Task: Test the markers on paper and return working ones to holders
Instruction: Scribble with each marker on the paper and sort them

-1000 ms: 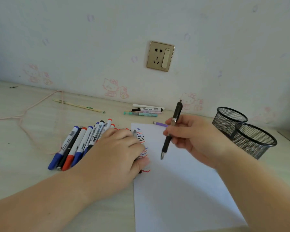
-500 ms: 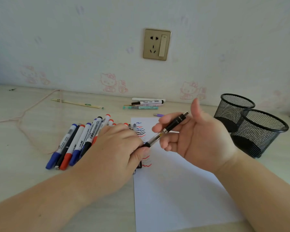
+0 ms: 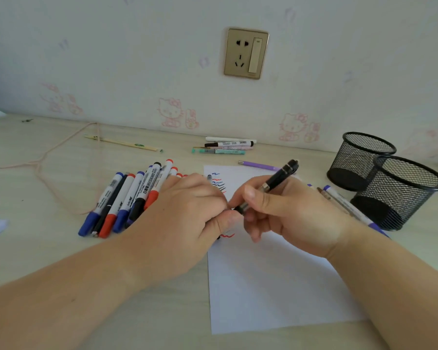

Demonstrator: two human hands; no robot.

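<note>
Right hand [image 3: 288,213] grips a black pen [image 3: 268,188], fingers curled round its barrel, tip end pointing down-left to meet the left hand [image 3: 187,210], clicker end raised toward the holders. The left hand lies over the paper's near-left edge, its fingers bent at the pen's tip; whether they pinch the tip or only touch it, I cannot tell. My read: it steadies the sheet and perhaps pulls a cap or checks the nib before a stroke.

The paper [image 3: 276,286] sits square in front of the person, red, blue and black squiggles at its top-left corner, plenty of blank sheet below for more tests. A fan of markers [image 3: 127,198] waits just left of it on the counter [image 3: 48,248], in easy reach; one barrel reads "WHITEBOARD", the rest of the print is too small. Two black mesh holders [image 3: 400,193] stand at the right, touching, seemingly with nothing in them, with a couple of pens [image 3: 344,200] lying beside them. More pens [image 3: 225,146] rest by the wall, labels unreadable
</note>
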